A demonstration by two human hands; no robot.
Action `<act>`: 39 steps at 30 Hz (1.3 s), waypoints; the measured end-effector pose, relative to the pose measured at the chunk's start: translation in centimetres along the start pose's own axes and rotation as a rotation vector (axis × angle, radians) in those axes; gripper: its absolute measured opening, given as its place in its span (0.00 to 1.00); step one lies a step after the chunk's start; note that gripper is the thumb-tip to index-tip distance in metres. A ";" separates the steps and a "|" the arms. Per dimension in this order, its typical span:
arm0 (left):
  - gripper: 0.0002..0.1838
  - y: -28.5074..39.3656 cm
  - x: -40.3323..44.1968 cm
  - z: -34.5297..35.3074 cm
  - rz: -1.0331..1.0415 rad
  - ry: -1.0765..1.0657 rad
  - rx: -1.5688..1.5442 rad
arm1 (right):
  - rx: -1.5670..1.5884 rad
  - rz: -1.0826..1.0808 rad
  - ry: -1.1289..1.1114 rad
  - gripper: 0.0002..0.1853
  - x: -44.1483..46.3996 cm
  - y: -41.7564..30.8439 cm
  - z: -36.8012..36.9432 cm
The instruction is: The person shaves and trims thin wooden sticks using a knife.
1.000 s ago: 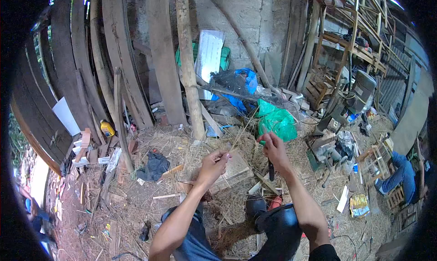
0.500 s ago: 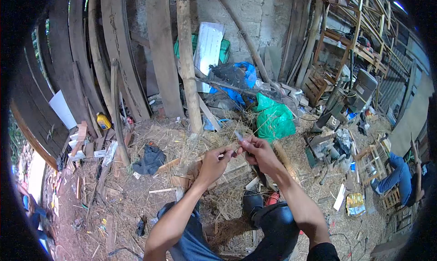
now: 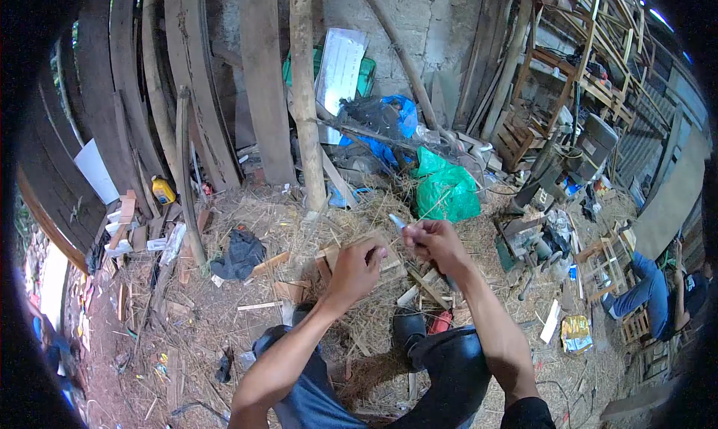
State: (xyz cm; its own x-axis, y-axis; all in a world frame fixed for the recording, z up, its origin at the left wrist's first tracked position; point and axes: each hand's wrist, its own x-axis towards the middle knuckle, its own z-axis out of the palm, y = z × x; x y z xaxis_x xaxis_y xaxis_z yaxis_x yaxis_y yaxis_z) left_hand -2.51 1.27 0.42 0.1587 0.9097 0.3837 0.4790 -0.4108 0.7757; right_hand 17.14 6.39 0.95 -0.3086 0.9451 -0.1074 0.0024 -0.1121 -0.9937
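Here, the knife (image 3: pixel 397 221) juts past the right fingers (image 3: pixel 420 236).

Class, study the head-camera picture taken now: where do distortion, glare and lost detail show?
Head view: planks bow at the left, black corners frame a round image; head view: the white panel shines with glare, the sunlit strip at the left edge washes out; head view: the pale blade in the right hand shows little detail.

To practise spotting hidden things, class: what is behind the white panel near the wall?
Behind the white panel, a green object shows at both sides, with the grey wall beyond. Whatever the panel itself covers cannot be seen.
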 end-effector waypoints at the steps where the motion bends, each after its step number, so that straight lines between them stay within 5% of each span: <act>1: 0.08 0.0 -0.1 0.0 -0.015 -0.006 -0.004 | -0.001 0.002 0.000 0.10 -0.1 -0.3 -0.5; 9: 0.06 -0.7 -0.8 -0.3 0.003 0.001 0.001 | 0.080 0.033 0.065 0.12 0.6 0.0 -3.3; 11: 0.07 -1.0 -1.1 -1.0 -0.049 -0.033 0.015 | 0.146 -0.037 0.269 0.11 0.8 0.5 -5.6; 16: 0.06 -1.8 -1.2 -1.2 0.037 -0.033 -0.017 | 0.246 0.007 0.179 0.08 0.8 1.9 -7.6; 20: 0.07 -2.7 -1.7 -2.2 0.035 -0.024 0.089 | 0.344 -0.124 0.468 0.11 1.3 4.2 -13.9; 22: 0.08 -3.1 -1.0 -3.4 -0.267 0.040 -0.324 | 0.393 -0.192 0.431 0.11 0.9 4.1 -13.5; 24: 0.09 -3.9 0.4 -3.8 -0.372 0.029 -0.585 | 0.001 -0.013 0.538 0.12 0.7 4.2 -10.1; 25: 0.09 -4.1 1.0 -3.8 -0.479 -0.001 -0.860 | 0.005 -0.025 0.525 0.12 1.2 5.0 -9.0; 27: 0.08 -3.8 1.9 -2.9 -0.527 0.123 -0.917 | -0.557 -0.169 0.466 0.14 2.8 6.4 -6.9; 30: 0.09 -5.6 2.9 -1.6 -0.460 0.159 -1.006 | -0.385 -0.344 0.368 0.16 0.8 2.4 -0.9; 39: 0.12 -6.0 3.6 1.3 -0.269 0.213 -0.753 | -0.475 -0.359 0.046 0.12 1.4 2.0 4.3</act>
State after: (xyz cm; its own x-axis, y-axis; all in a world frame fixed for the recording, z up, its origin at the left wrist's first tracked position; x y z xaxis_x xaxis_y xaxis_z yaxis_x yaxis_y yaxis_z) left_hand -3.64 7.13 -3.50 -0.0823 0.9828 0.1654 -0.2411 -0.1807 0.9535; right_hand 12.62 6.12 -1.03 -0.3277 0.9120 0.2467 0.3344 0.3561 -0.8726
